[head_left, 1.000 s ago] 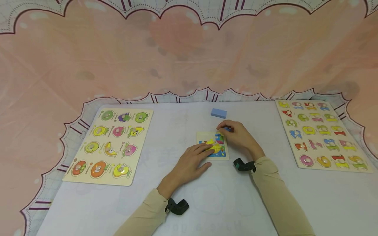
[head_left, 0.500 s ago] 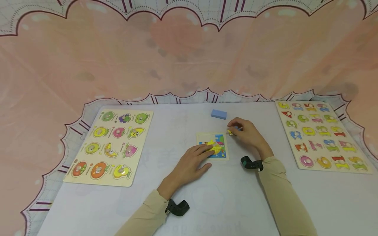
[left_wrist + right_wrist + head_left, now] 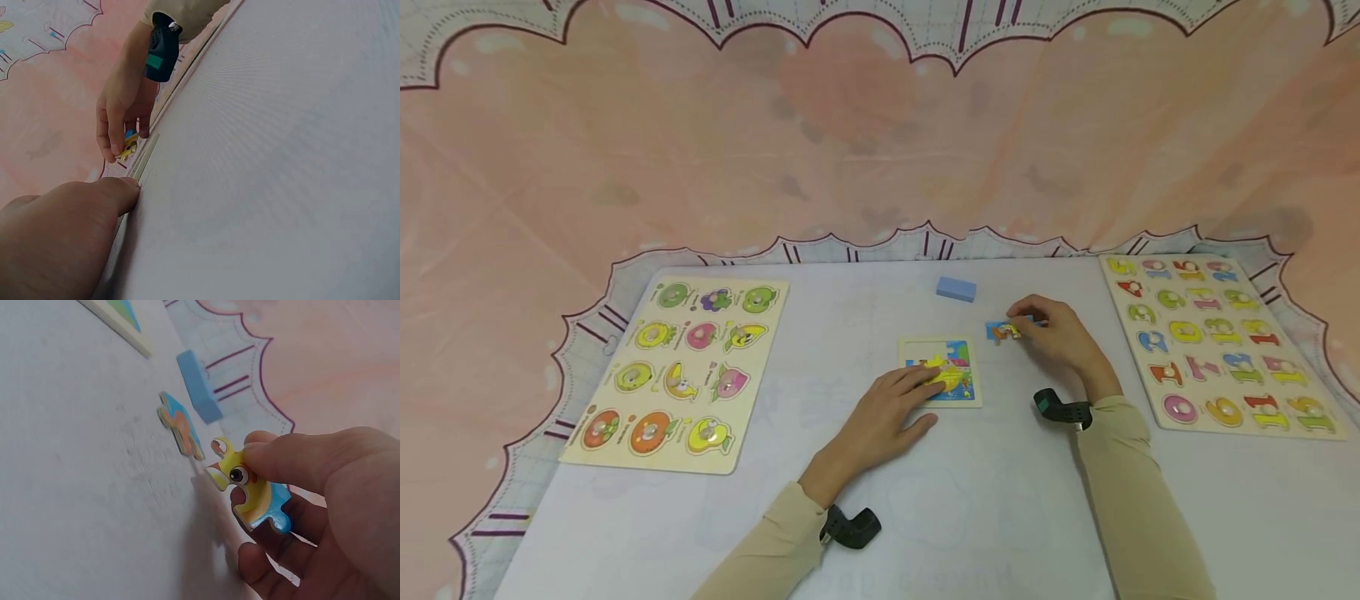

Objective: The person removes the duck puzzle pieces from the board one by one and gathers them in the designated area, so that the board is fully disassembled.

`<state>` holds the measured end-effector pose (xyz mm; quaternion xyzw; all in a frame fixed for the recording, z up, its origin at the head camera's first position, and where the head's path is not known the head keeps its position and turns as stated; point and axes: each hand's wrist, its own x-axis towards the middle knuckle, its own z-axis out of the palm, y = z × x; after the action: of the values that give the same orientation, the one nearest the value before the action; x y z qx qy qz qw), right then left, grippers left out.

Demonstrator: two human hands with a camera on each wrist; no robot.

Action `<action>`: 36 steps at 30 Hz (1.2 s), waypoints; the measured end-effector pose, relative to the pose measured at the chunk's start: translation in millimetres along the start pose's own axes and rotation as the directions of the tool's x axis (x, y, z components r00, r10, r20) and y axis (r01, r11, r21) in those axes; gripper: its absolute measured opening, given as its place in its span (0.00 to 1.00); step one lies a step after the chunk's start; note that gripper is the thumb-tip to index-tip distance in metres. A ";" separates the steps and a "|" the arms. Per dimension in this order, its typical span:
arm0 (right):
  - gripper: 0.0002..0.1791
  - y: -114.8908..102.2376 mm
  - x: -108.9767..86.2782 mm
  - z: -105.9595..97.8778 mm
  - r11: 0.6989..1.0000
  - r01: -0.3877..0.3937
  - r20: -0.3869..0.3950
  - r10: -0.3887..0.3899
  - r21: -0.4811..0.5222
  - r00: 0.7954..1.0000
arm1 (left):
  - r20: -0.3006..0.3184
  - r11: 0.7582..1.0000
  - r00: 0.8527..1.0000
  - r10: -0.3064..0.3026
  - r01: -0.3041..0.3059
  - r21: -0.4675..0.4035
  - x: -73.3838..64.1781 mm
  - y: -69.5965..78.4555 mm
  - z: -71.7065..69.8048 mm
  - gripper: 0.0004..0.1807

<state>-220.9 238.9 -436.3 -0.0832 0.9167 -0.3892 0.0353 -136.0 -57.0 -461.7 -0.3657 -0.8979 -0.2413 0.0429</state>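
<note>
My left hand lies with outstretched fingers across a small puzzle board, covering its lower left. The board's picture shows blue water and a yellow shape; pale bare backing is visible at its upper left. To the right of the board, my right hand pinches a yellow-and-blue jigsaw piece with a printed eye between thumb and fingers. The right wrist view has this piece tilted above the table. A blue-and-brown jigsaw piece lies on the table beside it, left of the fingertips in the head view.
A blue block sits behind the board. The fruit puzzle board lies at the left and the number puzzle board at the right. A patterned curtain hangs along the table's far edge.
My right hand has moved right, away from the board's upper right corner, carrying the yellow-and-blue jigsaw piece. The blue-and-brown jigsaw piece has come into view. My left hand stays put.
</note>
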 end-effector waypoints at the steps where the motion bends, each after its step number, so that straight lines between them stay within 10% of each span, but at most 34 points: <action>1: 0.13 1.9 -0.2 -1.3 1.000 -0.006 -0.004 0.006 -0.002 1.000 | 0.001 1.000 1.000 -0.001 0.001 -0.001 0.1 0.1 -0.2 0.23; 36: 0.11 14.5 -2.8 3.3 0.996 -0.024 -0.087 0.016 -0.089 0.996 | 0.021 1.000 1.000 -0.019 0.019 -0.004 0.0 1.6 -2.8 0.23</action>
<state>-219.6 247.0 -449.0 -0.0586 0.9348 -0.3503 -0.0043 -135.2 -57.3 -458.6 -0.3598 -0.9012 -0.2396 0.0307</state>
